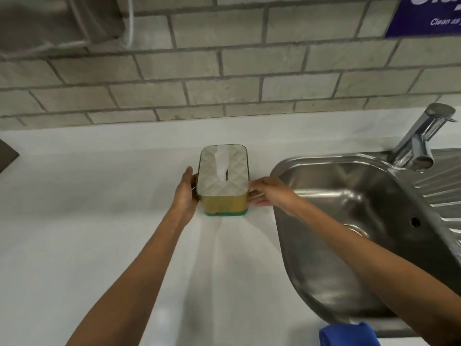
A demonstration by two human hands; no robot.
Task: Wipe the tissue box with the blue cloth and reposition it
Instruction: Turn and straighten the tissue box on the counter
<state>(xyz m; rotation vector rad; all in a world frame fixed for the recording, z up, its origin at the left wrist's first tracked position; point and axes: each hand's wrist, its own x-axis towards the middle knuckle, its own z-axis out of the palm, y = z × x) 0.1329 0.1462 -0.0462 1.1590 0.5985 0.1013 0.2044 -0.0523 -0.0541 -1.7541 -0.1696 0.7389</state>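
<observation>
the worktop (87, 233) lies bare across the left and lower middle of the frame. the tissue box (223, 181) stands mid-frame with a strip of bare worktop between it and the brick wall (224, 71). the sink (349, 221) fills the right; its tap (421, 138) rises at upper right. a blue cloth (349, 334) sits at the bottom edge.

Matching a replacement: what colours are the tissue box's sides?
Golden-yellow sides with a green base band on the white-topped tissue box, seen in the head view.
</observation>
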